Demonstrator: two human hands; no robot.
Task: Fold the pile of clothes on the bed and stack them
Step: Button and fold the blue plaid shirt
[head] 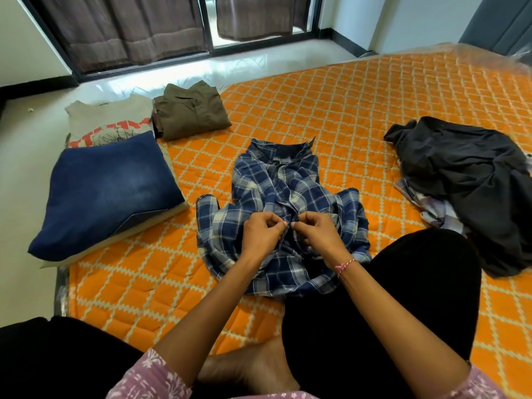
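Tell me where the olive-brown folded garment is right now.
In the head view the olive-brown folded garment lies at the far left of the orange mattress, right of the grey printed T-shirt and beyond the plaid shirt.

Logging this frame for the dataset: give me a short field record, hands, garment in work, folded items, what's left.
left hand: pinches the shirt front
right hand: pinches the shirt front, opposite the left
in work: blue plaid shirt, spread collar away from the person, unfolded
folded: blue jeans on a printed t-shirt; olive garment beside them
left to fold: dark pile at right
surface: orange quilted mattress
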